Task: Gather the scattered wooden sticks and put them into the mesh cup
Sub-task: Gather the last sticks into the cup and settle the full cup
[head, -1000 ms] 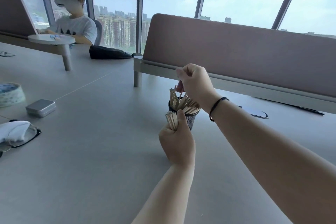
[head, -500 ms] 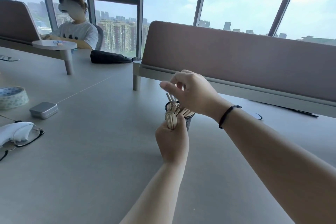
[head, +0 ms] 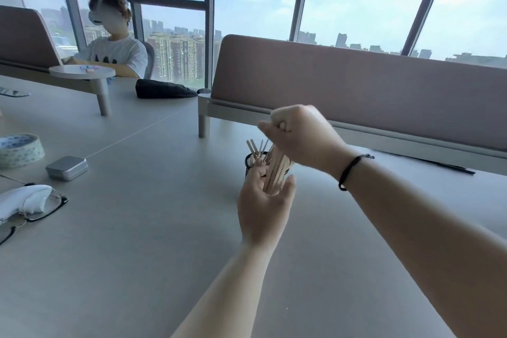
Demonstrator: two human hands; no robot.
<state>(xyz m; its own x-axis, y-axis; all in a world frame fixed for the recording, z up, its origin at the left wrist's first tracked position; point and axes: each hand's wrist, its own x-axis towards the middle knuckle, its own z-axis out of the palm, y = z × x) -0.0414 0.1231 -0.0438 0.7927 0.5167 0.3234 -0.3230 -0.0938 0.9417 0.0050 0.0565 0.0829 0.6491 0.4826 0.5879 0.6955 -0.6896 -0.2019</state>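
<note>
Mid-table (head: 137, 241), just in front of the mesh cup (head: 251, 160): right hand (head: 304, 137) fisted round the tops of a bundle of wooden sticks (head: 277, 173). Left hand (head: 264, 208) spread, fingers relaxed, cradling the bundle's lower end, prob. touching. More sticks stand in the cup.

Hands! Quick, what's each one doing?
Left hand: open, fingers loosening around the wooden sticks.
Right hand: curled, gripping the sticks' tops.

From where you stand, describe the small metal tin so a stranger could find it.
On the left of the grey table, between the patterned bowl and the glasses, lies the tin. It alone is flat, rectangular, silver and lidded.
</note>
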